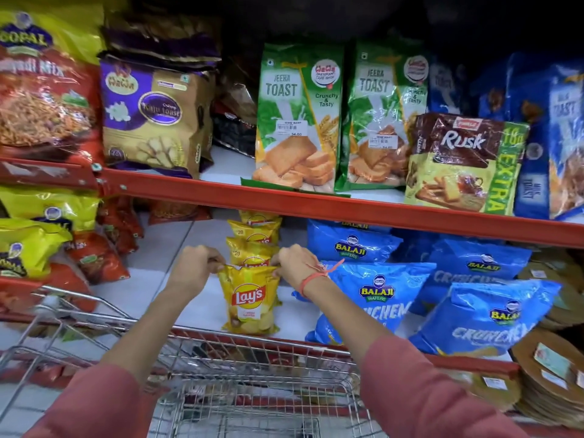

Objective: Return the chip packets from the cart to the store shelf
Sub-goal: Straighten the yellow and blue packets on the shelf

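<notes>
A yellow Lay's chip packet (249, 300) stands upright on the white lower shelf (151, 279), at the front of a row of several more yellow Lay's packets (251, 246). My left hand (196, 260) pinches its top left corner. My right hand (292, 262) pinches its top right corner; a red thread is tied around that wrist. Both arms reach over the wire shopping cart (221, 374), which stands against the shelf front. The cart's basket shows no packets in the visible part.
Blue Balaji wafer bags (379, 298) lie right of the Lay's row; yellow and red snack bags (34, 245) crowd the left. A red shelf edge (347, 210) runs just above my hands, carrying toast and rusk packs (297, 121). Stacked brown discs (553, 384) sit far right.
</notes>
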Demonstrator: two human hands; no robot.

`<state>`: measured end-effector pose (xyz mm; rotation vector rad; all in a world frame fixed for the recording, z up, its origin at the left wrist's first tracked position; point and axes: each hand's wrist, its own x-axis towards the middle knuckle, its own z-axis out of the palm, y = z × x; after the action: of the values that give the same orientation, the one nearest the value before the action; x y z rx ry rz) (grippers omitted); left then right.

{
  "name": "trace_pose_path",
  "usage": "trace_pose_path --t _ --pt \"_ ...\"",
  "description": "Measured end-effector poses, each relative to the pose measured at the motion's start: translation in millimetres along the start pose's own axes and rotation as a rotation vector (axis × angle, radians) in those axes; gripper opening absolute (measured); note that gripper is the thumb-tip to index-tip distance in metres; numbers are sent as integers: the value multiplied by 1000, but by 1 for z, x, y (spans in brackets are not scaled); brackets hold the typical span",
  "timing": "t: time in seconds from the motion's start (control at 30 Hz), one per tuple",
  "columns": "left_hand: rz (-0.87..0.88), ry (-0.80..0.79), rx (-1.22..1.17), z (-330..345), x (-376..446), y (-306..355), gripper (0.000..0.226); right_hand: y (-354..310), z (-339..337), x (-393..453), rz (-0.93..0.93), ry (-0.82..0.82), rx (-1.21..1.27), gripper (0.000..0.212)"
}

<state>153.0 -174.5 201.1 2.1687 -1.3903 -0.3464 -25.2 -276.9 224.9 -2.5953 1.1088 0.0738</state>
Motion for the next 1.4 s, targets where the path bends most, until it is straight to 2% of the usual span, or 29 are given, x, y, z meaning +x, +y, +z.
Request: trace_pose_path --t 0.1,0.17,0.27,0.33,0.43,0.57,0.63,0.73,0.9,1.1,1.3,1.4 --pt "-8 24 13 1 -4 -3 8 2 -2 -5 3 8 24 35" --pt "-3 60 51 1 -9 5 16 7 -9 -14 -8 42 42 43" --pt "11 171 77 2 -18 33 27 25 -23 -36 -29 133 59 46" --pt "83 206 5 7 -24 57 26 46 -33 -54 -7 161 69 47" --pt "151 66 -228 24 -27 94 28 87 -49 -78 69 182 70 50" --pt "137 -85 -303 56 -22 136 35 142 -70 -102 227 142 43 51" --pt "99 -106 -314 70 -19 150 36 166 -74 -111 284 119 56 52" --pt "86 -32 -257 82 -17 161 27 191 -73 -119 331 102 85 46" --pt "138 40 -221 79 -17 156 11 195 -66 -120 316 190 150 25" --pt "94 105 -181 62 -15 139 8 178 -57 -106 239 185 190 25" --pt "43 83 -113 62 -16 147 21 179 -60 -107 226 179 236 29" --pt "169 158 -107 64 -26 174 38 194 -70 -123 188 216 277 35"
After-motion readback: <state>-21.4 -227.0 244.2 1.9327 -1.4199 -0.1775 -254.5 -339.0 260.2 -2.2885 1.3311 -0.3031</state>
